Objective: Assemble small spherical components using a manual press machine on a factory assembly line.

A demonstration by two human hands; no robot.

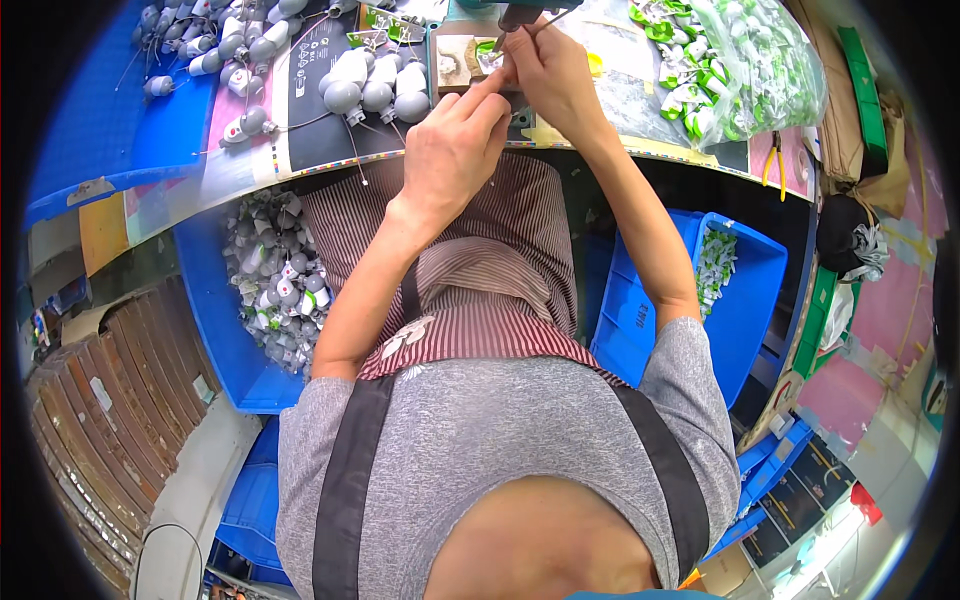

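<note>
In the head view, the left hand (450, 150) and right hand (555, 80) are meeting at top centre over a small block (454, 64) on the bench (632, 75). A green-and-white part (487, 50) is lying on the block, near the right fingertips. Each grip is curling inward (whether either is pinching anything, I cannot tell). Grey-and-white bulbs (343, 97) are resting left of the block; a clear bag (775, 85) is lying upper right.

Bulbs (376, 97) left, plastic bag (770, 75) right (both on the table (628, 78)).
</note>
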